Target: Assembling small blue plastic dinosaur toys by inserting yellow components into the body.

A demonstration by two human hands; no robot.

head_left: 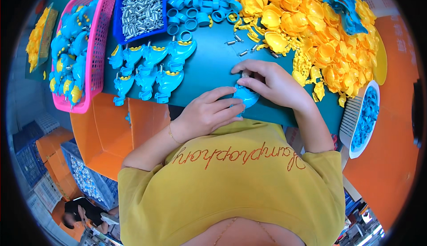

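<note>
Close to the table's near edge, my left hand (208,112) is closed round a blue plastic toy part (247,98), its fingers covering one side. My right hand (276,82) bends over the top of the same part, thumb and fingers pinched at a small silvery piece that is mostly hidden. To the left, several blue toy bodies (168,82) with yellow trim and metal pins stand in two rows. Beyond my right hand lie a few loose metal pins (243,52) and a heap of yellow plastic shells (320,41).
A pink basket (95,46) holds blue-and-yellow toys, beside a blue tray (116,24) of metal pins. Blue rings (191,12) lie at the far middle, blue pieces (344,1) far right. A white basket (373,86) stands right, an orange bin (100,135) lower left. Another person (80,212) sits behind.
</note>
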